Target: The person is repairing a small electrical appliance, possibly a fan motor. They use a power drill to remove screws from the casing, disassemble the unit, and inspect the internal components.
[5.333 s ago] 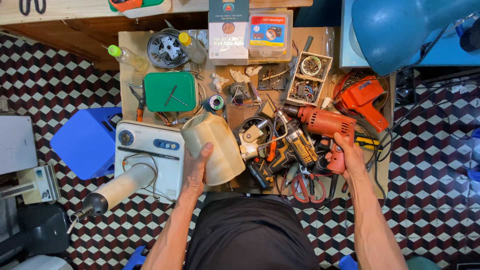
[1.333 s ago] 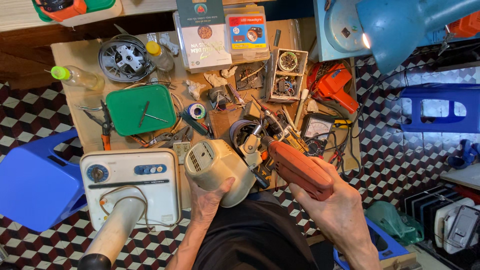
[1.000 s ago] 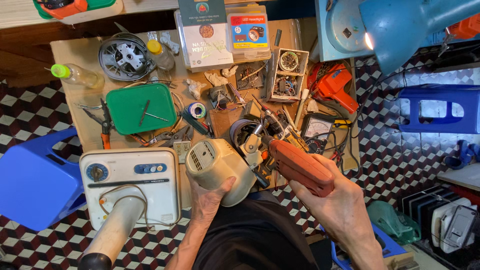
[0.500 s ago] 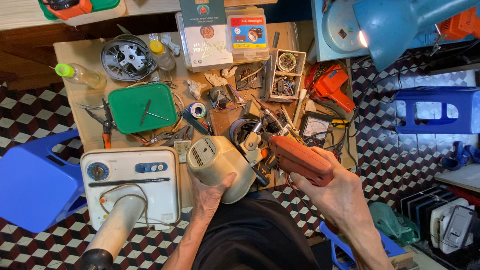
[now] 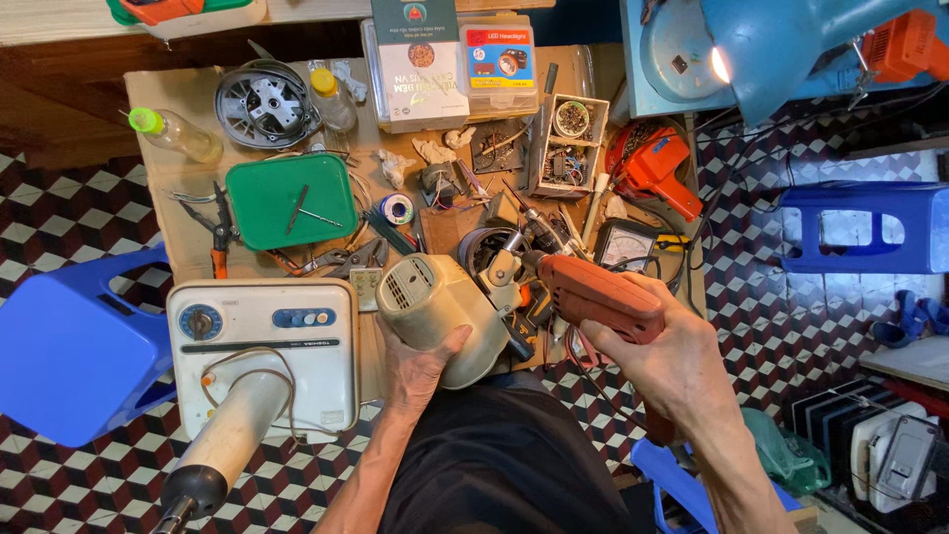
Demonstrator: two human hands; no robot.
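Note:
My left hand (image 5: 420,361) grips the underside of a cream plastic motor housing (image 5: 440,311) with a vented end, held at the near edge of the workbench. An orange electric drill (image 5: 596,294) is in my right hand (image 5: 657,361), its chuck (image 5: 506,267) pointing left towards the housing's top right side. Whether the bit touches the housing I cannot tell. Both sit above my lap in dark clothing.
A white fan base (image 5: 262,341) with its stem lies left. On the wooden bench (image 5: 163,99) are a green tray (image 5: 290,201), pliers (image 5: 218,234), a metal motor part (image 5: 265,103), bottles, boxes, a multimeter (image 5: 623,244) and a second orange tool (image 5: 657,170). Blue stools (image 5: 74,346) flank me; a lit lamp (image 5: 781,49) hangs at upper right.
Since five seconds ago I have lifted the drill off the bench. In the last second the drill and housing stay together, shifting only slightly with my head.

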